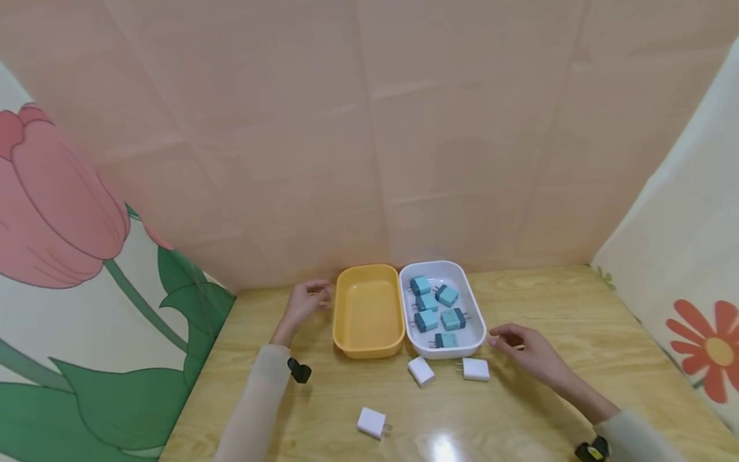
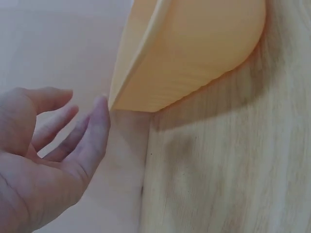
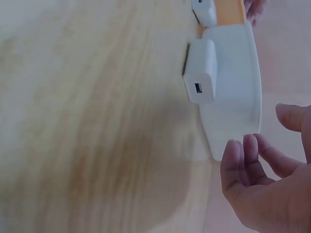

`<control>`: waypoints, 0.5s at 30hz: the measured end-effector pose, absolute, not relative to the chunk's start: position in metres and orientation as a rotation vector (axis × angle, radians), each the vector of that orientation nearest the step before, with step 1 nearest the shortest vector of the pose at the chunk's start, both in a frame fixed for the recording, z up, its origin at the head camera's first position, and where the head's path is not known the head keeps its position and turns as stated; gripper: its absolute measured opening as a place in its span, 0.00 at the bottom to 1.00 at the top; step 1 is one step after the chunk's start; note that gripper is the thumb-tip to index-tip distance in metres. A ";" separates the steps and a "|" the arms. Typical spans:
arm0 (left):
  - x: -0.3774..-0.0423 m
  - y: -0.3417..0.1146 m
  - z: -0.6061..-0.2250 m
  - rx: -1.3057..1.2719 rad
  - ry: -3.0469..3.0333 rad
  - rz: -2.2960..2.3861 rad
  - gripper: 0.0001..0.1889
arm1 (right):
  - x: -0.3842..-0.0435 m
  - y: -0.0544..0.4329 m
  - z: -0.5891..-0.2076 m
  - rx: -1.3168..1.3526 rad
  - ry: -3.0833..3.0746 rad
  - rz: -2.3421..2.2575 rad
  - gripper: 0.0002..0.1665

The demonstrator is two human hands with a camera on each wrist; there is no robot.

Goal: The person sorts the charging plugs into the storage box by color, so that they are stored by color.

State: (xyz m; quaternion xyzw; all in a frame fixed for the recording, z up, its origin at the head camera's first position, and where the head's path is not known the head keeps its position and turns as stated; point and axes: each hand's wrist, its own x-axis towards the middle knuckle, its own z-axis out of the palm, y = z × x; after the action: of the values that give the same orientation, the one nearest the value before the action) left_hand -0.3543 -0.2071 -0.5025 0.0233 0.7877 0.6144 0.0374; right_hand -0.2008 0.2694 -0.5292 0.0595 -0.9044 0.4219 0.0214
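Note:
A yellow tray [image 1: 369,353] and a white tray [image 1: 444,353] stand side by side at the back of the table. Several teal plug chargers [image 1: 447,295] lie in the white tray; the yellow one holds nothing. My left hand [image 1: 306,303] hovers at the yellow tray's left side, fingers loosely bent, nothing in them. In the left wrist view its fingertips are right by the tray's corner. Near the white tray's front right corner is my right hand [image 1: 534,353], relaxed and holding nothing. Two white chargers, one upright-faced [image 1: 421,371] and one sideways [image 1: 476,369], lie before the white tray.
A third white charger [image 1: 374,422] lies nearer the front, its prongs pointing right. Behind the table [image 1: 323,398] hangs a plain pinkish cloth [image 1: 369,141]. Flower-printed cloths [image 1: 63,205] stand at both sides.

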 end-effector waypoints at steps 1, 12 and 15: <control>-0.355 -0.207 -0.503 0.061 2.397 1.884 0.18 | -0.199 0.270 -0.530 0.184 -2.796 1.305 0.19; -0.367 -0.212 -0.507 0.004 2.199 1.812 0.21 | -0.180 0.267 -0.545 0.132 -2.776 1.385 0.27; -0.368 -0.211 -0.510 -0.033 2.162 1.820 0.21 | -0.176 0.266 -0.548 0.126 -2.794 1.386 0.29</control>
State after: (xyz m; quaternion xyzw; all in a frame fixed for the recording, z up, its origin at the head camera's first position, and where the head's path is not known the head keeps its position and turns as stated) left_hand -0.3680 -0.2106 -0.5096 -0.0114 0.7555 0.6361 0.1568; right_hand -0.1763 0.2659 -0.5481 0.0403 -0.8951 0.4439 0.0100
